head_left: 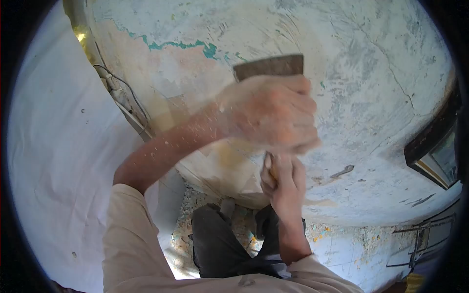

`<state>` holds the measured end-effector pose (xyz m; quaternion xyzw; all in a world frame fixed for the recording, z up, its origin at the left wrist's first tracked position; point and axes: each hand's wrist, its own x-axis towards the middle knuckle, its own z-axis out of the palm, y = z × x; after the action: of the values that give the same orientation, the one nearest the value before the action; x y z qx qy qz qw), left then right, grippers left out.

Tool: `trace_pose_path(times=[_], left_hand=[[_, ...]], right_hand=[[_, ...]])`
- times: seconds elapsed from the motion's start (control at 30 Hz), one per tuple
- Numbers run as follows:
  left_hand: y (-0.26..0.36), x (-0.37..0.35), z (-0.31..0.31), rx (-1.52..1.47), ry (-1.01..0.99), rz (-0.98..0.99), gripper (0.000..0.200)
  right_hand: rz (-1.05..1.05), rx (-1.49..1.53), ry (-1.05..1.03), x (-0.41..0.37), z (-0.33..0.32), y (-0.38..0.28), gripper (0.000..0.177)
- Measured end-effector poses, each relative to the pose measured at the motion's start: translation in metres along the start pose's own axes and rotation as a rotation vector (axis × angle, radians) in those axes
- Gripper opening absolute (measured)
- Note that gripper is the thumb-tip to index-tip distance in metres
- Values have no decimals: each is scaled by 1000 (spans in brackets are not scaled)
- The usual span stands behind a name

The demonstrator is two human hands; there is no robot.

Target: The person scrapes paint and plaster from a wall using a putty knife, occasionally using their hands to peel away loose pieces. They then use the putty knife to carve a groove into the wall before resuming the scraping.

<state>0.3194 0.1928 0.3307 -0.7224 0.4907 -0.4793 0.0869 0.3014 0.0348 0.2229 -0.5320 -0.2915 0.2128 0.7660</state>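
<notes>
A wide metal scraper lies against the old painted wall, its dark blade pointing up. My left hand is closed around the scraper just below the blade, slightly smeared by motion and hiding much of the tool. Lower down, my right hand is wrapped around the handle, where a bit of yellowish wood shows by the thumb. Pale flecks of dust dot my left forearm. Above and left of the blade, a ragged strip of green paint shows on the wall.
White sheeting hangs at the left, beside a loose cable. A dark-framed opening is at the right. Flakes of debris lie on the floor near my legs. A metal frame stands at lower right.
</notes>
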Motion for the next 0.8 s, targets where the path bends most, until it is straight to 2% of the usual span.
trace_pose_path(times=[0.1, 0.17, 0.27, 0.4, 0.53, 0.63, 0.8], left_hand=[[9, 0, 14, -93, 20, -41, 30], [0, -2, 4, -24, 33, -24, 30], [2, 2, 5, -41, 47, -15, 30], [5, 7, 11, -66, 21, 17, 29], [-5, 6, -3, 32, 35, -9, 30], [12, 14, 19, -94, 109, -2, 29], [-4, 6, 10, 62, 115, -42, 30]], right_hand=[[50, 31, 4, -14, -1, -7, 40], [58, 27, 43, -5, 5, -9, 39], [-43, -38, 69, 0, 4, -4, 38], [86, 62, 26, -16, -3, -12, 38], [9, -83, 37, 1, 1, -14, 43], [77, 3, 28, -24, -15, -17, 42], [19, -90, 6, 0, -5, -20, 42]])
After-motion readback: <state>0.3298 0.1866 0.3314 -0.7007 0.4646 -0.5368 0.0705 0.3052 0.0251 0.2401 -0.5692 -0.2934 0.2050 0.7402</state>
